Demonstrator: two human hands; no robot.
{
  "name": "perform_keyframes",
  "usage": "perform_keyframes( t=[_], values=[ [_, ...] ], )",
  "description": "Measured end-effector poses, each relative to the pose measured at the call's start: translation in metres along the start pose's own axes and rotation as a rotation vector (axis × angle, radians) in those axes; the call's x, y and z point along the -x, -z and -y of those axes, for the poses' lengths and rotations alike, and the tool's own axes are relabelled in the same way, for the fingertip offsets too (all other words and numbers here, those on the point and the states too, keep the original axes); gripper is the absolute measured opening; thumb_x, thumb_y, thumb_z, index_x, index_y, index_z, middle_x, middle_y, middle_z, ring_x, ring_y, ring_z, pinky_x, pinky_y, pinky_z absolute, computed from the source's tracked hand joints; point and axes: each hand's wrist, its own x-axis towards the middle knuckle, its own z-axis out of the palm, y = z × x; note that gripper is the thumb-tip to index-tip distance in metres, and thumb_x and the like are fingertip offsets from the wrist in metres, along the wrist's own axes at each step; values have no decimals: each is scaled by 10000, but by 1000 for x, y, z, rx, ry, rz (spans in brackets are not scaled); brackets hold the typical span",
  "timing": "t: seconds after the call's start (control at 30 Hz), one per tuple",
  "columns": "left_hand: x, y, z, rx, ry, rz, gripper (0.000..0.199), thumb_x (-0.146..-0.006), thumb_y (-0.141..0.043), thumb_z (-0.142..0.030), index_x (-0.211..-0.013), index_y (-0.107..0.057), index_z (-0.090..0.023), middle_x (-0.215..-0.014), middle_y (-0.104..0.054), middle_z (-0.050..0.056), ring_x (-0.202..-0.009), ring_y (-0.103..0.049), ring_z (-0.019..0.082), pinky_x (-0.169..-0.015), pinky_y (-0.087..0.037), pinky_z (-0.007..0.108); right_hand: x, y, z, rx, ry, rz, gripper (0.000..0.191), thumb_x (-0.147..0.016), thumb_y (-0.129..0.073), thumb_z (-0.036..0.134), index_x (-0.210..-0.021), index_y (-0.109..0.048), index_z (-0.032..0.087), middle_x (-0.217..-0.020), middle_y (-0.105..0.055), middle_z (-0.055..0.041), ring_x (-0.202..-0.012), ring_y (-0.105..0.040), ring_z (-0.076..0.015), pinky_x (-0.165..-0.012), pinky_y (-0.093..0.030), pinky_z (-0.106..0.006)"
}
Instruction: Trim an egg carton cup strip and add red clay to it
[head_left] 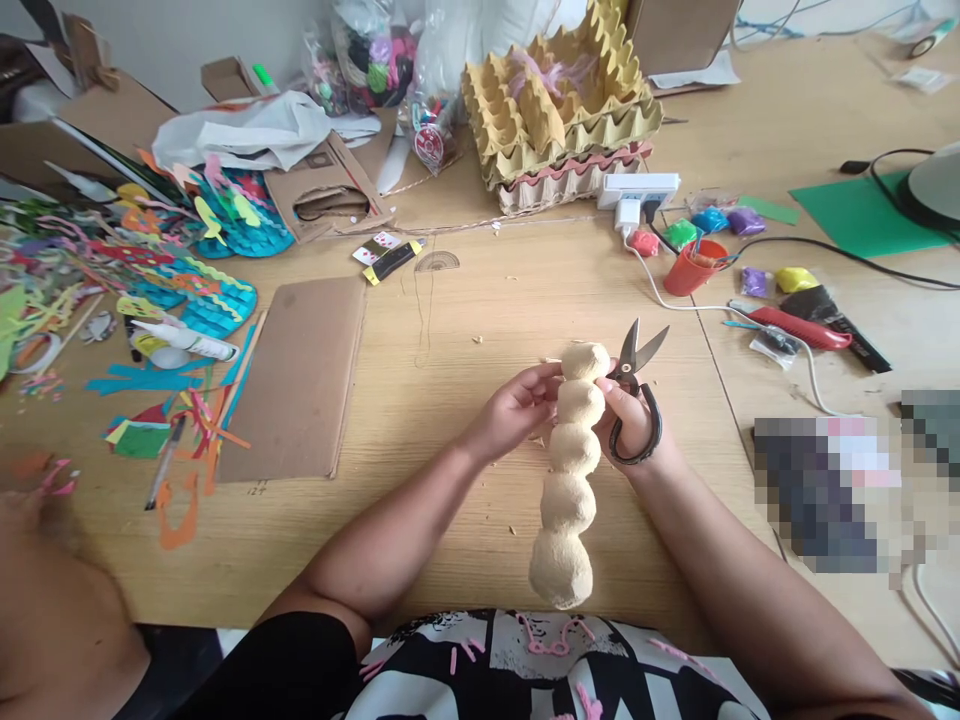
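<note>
A strip of cream egg-carton cups (576,450) runs in a bumpy row from mid-table toward my chest. My left hand (517,405) pinches its far end from the left, thumb and fingers close to the top two cups. On the other side, my right hand (628,415) grips the strip's edge with the thumb by the second cup. Black-handled scissors (637,400) hang on that same hand, with a handle loop around it and the blades apart, pointing away from me. Small cream scraps lie on the wood around the strip.
Flat cardboard (292,380) lies left, beside paper scraps and a glue bottle (187,338). Stacked egg trays (562,120) stand at the back. A power strip (639,188), its white cable and an orange cup (694,268) are right. Another person's arm (67,590) rests far left.
</note>
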Motion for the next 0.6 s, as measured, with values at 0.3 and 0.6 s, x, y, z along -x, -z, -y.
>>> perform_keyframes(
  t=[0.3, 0.6],
  values=[
    [7, -6, 15, 131, -16, 9, 1017, -550, -1022, -319, -1465, -607, -477, -1468, -644, 61, -1348, -617, 394, -994, -554, 453, 8, -8, -11, 10, 104, -142, 259, -944, -703, 504, -1049, -576, 305, -1005, -741, -17, -890, -750, -238, -740, -609, -400],
    [17, -9, -5, -222, -230, -87, 799, -787, -850, -612, -1525, -577, -472, -1542, -604, 16, -1426, -577, 351, -1060, -548, 470, 14, -21, -8, -227, 6, -161, 391, -817, -903, 444, -979, -589, 275, -754, -639, 55, -664, -614, -140, -655, -551, -292]
  ],
)
